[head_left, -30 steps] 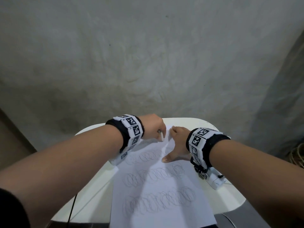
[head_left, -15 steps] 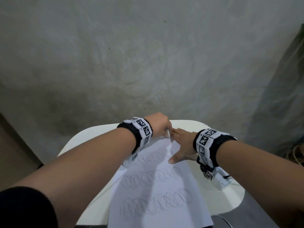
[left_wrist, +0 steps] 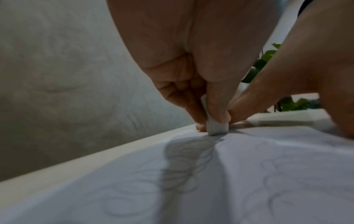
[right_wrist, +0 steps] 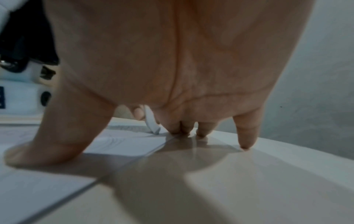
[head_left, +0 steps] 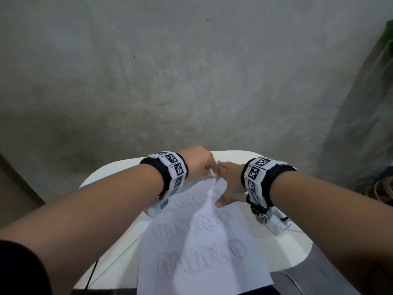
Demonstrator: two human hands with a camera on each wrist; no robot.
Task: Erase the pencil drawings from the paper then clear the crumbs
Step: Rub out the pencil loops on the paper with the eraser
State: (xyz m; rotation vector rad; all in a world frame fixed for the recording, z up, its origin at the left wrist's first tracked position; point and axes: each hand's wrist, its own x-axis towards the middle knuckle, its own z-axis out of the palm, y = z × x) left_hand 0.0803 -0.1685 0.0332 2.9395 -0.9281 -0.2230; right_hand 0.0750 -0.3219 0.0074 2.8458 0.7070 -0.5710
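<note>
A white sheet of paper [head_left: 202, 248] with rows of pencil loops lies on a small white table [head_left: 295, 252]. My left hand [head_left: 200, 165] pinches a white eraser [left_wrist: 217, 128] and presses its end onto the paper's far edge, where the sheet buckles into a ridge. The eraser [right_wrist: 152, 121] also shows behind my right palm in the right wrist view. My right hand [head_left: 229, 182] lies spread next to it, thumb [right_wrist: 38, 145] pressing the paper and fingertips [right_wrist: 246, 136] on the table.
A grey concrete wall [head_left: 191, 71] rises right behind the table. Green plant leaves [left_wrist: 268, 57] and coiled rope [head_left: 382, 190] sit off to the right. The paper's near end overhangs the table's front edge.
My left hand has slid the eraser rightward up against my right fingers. The paper has wrinkled between my hands.
</note>
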